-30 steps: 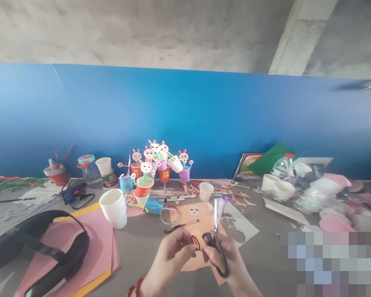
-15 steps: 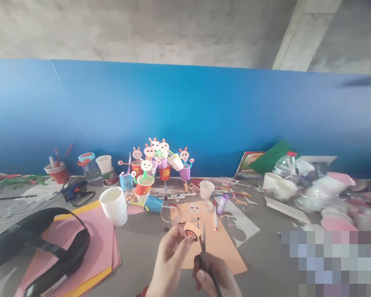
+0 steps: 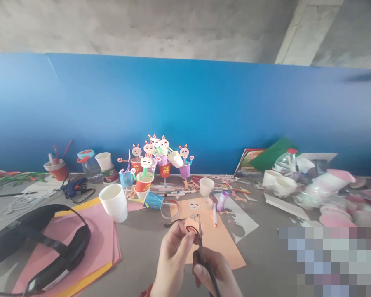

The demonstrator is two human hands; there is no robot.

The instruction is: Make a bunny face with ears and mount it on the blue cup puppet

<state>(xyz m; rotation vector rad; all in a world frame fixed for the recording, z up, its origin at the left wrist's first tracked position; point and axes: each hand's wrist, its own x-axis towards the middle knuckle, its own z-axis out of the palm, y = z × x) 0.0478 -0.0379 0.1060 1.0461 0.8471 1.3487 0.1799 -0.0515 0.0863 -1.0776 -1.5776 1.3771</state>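
Note:
In my left hand (image 3: 173,253) is a small piece of orange paper (image 3: 192,222), pinched between thumb and fingers. A dark-outlined oval with red inside is drawn on it. My right hand (image 3: 215,268) grips a pair of scissors (image 3: 201,242), its blades pointing up along the right edge of the paper piece. Whether the blades touch the paper I cannot tell. Beneath both hands lies an orange sheet (image 3: 224,247). A pale round paper face (image 3: 194,205) rests near its top, with a white marker (image 3: 215,215) to the right.
Behind stand several decorated cups with rabbit faces (image 3: 146,161). A stack of white paper cups (image 3: 113,202) is left of them, near pink paper (image 3: 99,235) and a black headset (image 3: 76,251). A purple glue stick (image 3: 222,201) stands right. Plastic-wrapped cups (image 3: 324,189) lie far right.
The scissor blades, apart before, have come together beside the paper piece. The paper piece has tilted slightly and moved up a little. The whole view has shifted slightly.

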